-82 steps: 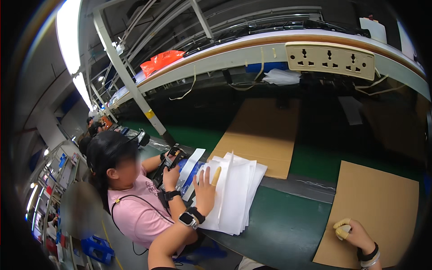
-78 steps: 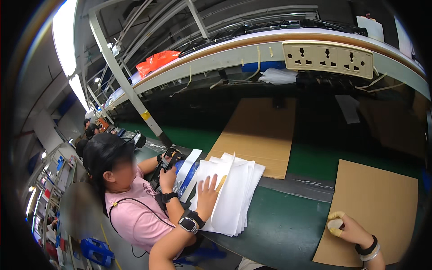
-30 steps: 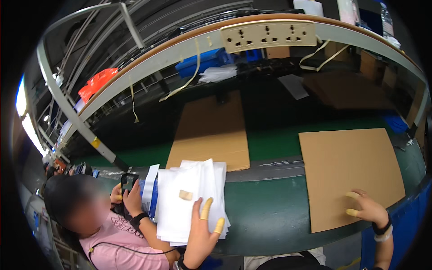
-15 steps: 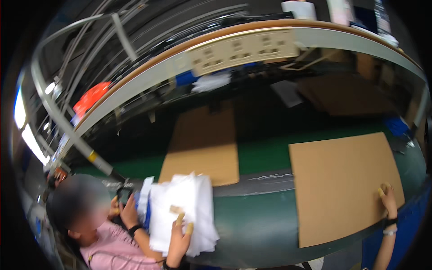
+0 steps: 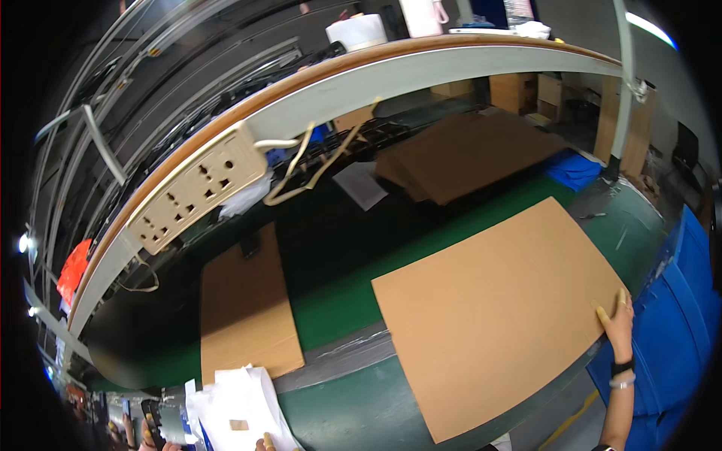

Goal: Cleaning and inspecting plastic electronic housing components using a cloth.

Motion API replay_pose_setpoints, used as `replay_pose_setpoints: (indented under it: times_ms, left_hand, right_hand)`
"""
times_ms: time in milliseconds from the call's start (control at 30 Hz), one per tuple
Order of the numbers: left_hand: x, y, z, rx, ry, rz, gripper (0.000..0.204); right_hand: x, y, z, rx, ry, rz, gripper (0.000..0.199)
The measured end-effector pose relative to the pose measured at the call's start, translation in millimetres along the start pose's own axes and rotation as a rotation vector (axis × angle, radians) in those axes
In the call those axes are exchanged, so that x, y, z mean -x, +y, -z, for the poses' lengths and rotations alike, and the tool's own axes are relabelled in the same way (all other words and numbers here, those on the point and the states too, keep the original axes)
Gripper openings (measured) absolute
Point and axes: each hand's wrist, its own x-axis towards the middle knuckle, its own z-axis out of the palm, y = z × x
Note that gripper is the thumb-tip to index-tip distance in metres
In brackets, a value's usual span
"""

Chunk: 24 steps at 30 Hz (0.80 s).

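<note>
My right hand touches the right edge of a large flat cardboard sheet. Its thumb and forefinger are stretched apart, with yellowish covers on the tips. At the lower edge only the fingertips of my left hand show, apart, over a stack of white paper sheets; the rest is out of frame. On top of that stack lies a small tan piece. A second cardboard piece lies on the green table behind the stack, a small dark object near its far end.
A stack of brown cardboard lies at the back, a blue bundle beside it. Above the table runs a shelf with a power strip. Blue bins stand right. Another person's hands hold a dark device at lower left.
My view has swung right, so things sit further left. My right hand has shifted from the sheet's face to its right edge. My left hand has mostly left the picture.
</note>
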Motion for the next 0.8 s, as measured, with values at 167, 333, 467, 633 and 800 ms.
replay_pose_setpoints:
  times_ms: [167,333,467,633,800]
  left_hand:
    - [-9.3,22.7,2.3,0.122,-0.051,-0.004,0.077]
    - [-2.9,27.9,16.9,0.111,-0.140,0.111,0.078]
    - [-3.8,57.3,41.8,-0.068,0.009,-0.067,0.074]
    - [-0.3,187.1,42.9,0.365,0.011,-0.447,0.070]
    - [-10.2,246.8,-11.3,1.203,-0.470,-0.458,0.074]
  right_hand:
    - [61.5,27.2,19.1,-0.782,-0.343,-0.512,0.023]
    - [104.5,-6.1,39.4,-1.299,-0.303,-0.546,0.035]
    - [99.7,-8.5,38.2,-1.695,-0.331,-0.635,0.036]
    - [93.8,-3.5,33.1,-1.679,-0.267,-0.692,0.030]
    - [94.7,-14.6,33.4,-1.702,-0.260,-0.710,0.028]
